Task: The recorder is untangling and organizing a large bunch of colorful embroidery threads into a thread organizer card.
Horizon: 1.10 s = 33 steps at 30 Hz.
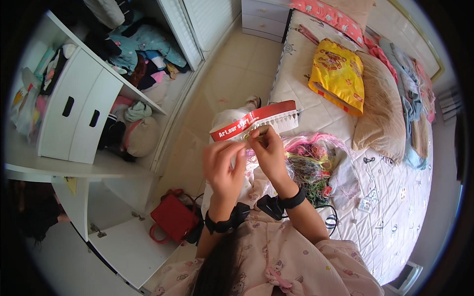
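A red-and-white thread organizer card (255, 120) with printed writing and a row of notches lies over my lap. At its lower edge, my right hand (268, 150) has thumb and finger pinched together on a small bit of yellow-green thread (247, 137). My left hand (224, 166) is close beside it, fingers bent and blurred by motion; whether it grips a strand is not clear. A tangled heap of multicoloured embroidery thread (309, 164) lies by my right forearm, partly on a whitish plastic bag (342, 181).
On the bed (385, 229) lie a yellow printed bag (337, 74), a furry beige pillow (381, 107) and folded clothes (405, 92). A red handbag (176, 216) stands on the floor to the left, beside an open cabinet door (133, 255). The wardrobe (79, 111) holds piled clothes.
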Motion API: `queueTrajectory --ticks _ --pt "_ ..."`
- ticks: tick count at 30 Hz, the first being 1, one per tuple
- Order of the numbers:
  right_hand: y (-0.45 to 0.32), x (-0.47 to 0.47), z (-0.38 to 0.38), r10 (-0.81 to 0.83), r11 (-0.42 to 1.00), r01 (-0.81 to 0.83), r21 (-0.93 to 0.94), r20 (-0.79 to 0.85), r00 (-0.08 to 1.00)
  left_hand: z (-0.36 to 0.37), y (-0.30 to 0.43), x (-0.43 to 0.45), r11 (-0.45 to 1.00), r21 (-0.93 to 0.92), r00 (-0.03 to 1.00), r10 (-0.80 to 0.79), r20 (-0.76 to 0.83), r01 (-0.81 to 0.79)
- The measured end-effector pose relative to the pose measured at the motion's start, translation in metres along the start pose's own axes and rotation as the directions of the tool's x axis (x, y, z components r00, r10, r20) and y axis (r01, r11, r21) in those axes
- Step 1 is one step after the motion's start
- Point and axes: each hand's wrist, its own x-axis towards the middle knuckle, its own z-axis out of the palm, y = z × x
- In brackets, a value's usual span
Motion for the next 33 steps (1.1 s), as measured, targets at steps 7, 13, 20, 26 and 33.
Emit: queueTrajectory --ticks 7,13,20,26,33 --pt "-0.008 -0.008 0.007 0.055 0.98 -0.06 0.188 0.032 0.998 0.026 -0.021 -0.012 0.994 0.049 0.983 -0.108 0.152 0.101" --pt "-0.008 -0.009 -0.003 0.025 1.0 -0.025 -0.014 0.005 1.0 0.033 -0.026 -0.013 0.999 0.009 0.981 -0.043 0.187 0.042" --pt "-0.025 -0.003 -0.013 -0.131 0.928 0.179 -0.327 0.164 0.978 0.027 -0.028 -0.002 0.993 0.082 0.95 0.06 0.306 -0.089" --pt "-0.022 0.0 -0.015 -0.225 0.824 0.288 -0.489 0.184 0.957 0.03 -0.023 -0.003 0.972 0.213 0.871 -0.021 0.491 -0.097" --pt "-0.023 0.0 -0.017 -0.364 0.681 0.425 -0.597 0.228 0.903 0.034 -0.023 0.002 0.981 0.189 0.85 -0.06 0.524 -0.047"
